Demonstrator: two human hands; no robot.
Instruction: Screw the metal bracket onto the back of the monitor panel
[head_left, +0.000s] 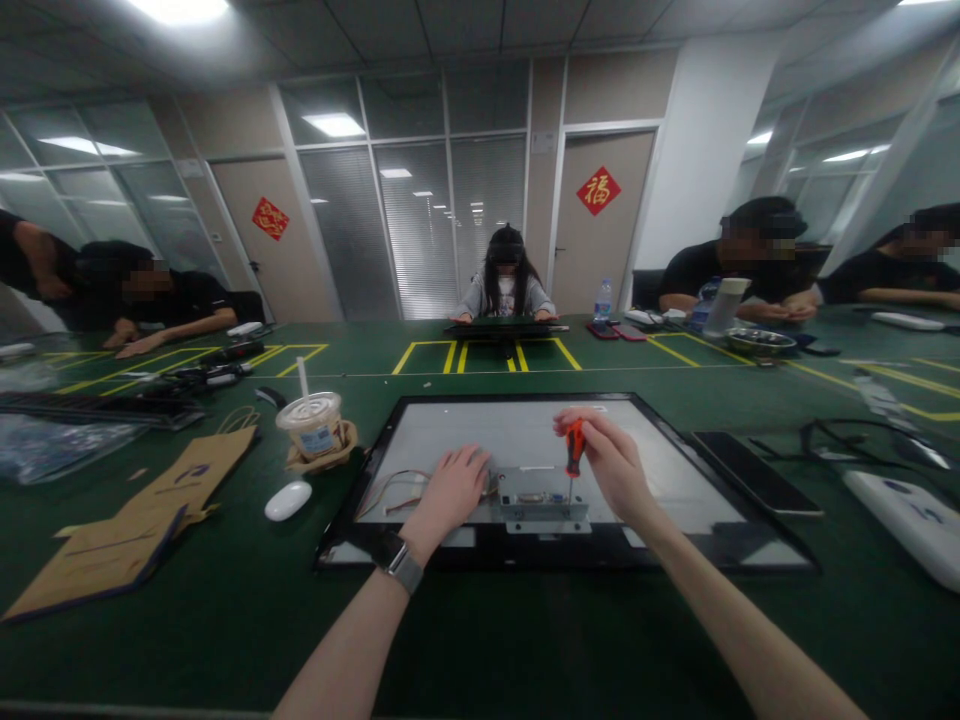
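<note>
In front of me a flat display panel (420, 430) with a black frame lies on the table, its pale back facing up. A metal bracket (525, 514) with connector ports sits near its closer edge. My right hand (611, 460) is closed on a screwdriver (575, 450) with a red and black handle, held upright; its tip meets the right part of the bracket. My left hand (454, 490), wearing a watch (401, 565), lies flat on the panel just left of the bracket, fingers stretched out. Thin wires (405, 480) run out beside it.
Left of the panel are an iced drink cup (311, 425), a white mouse (288, 501) and a paper bag (142, 510). A black phone-like slab (754, 470), cables (847, 440) and a white device (907, 525) lie on the right. Several people sit around the green table (525, 640).
</note>
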